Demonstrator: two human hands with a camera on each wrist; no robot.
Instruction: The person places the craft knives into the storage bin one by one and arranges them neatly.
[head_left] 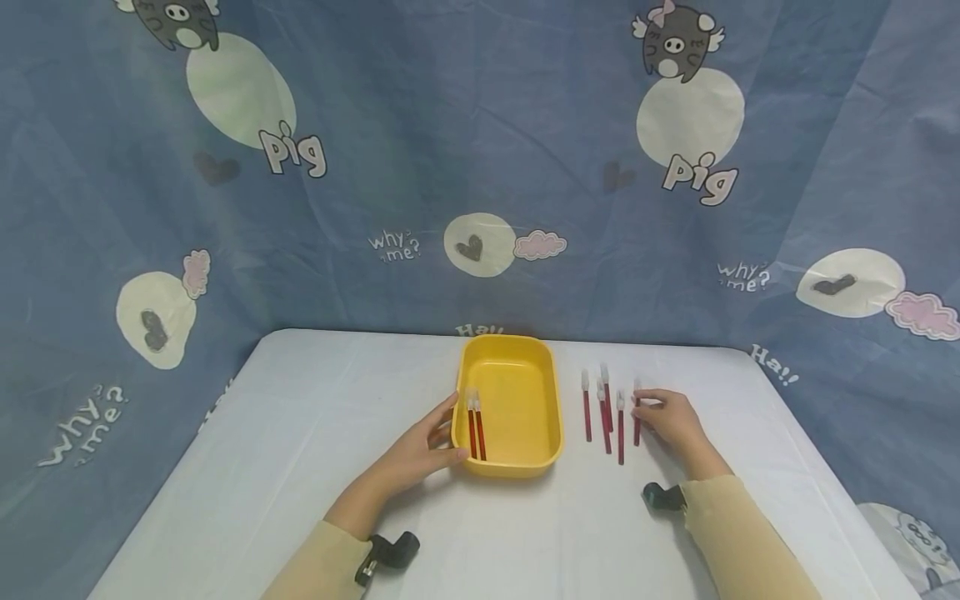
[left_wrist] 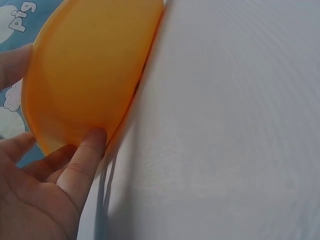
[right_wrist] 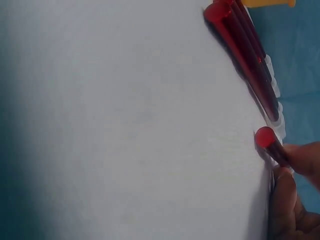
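Note:
A yellow plastic tray (head_left: 517,468) sits on the white table, with two red sticks with clear caps (head_left: 480,433) lying inside its left part. My left hand (head_left: 414,454) holds the tray by its left side; in the left wrist view the fingers and thumb grip the tray's wall (left_wrist: 90,70). To the right of the tray my right hand (head_left: 672,421) pinches a slim red pen-like stick (right_wrist: 272,145) between thumb and finger. This stick is at the right end of a loose group, its clear cap partly hidden by the hand in the right wrist view.
Several more red capped sticks (head_left: 620,429) lie roughly parallel on the white table (head_left: 300,433), between the tray and my right hand. Behind the table hangs a blue cloth (head_left: 420,167) printed with pigs and words. Each wrist carries a dark camera (head_left: 395,550).

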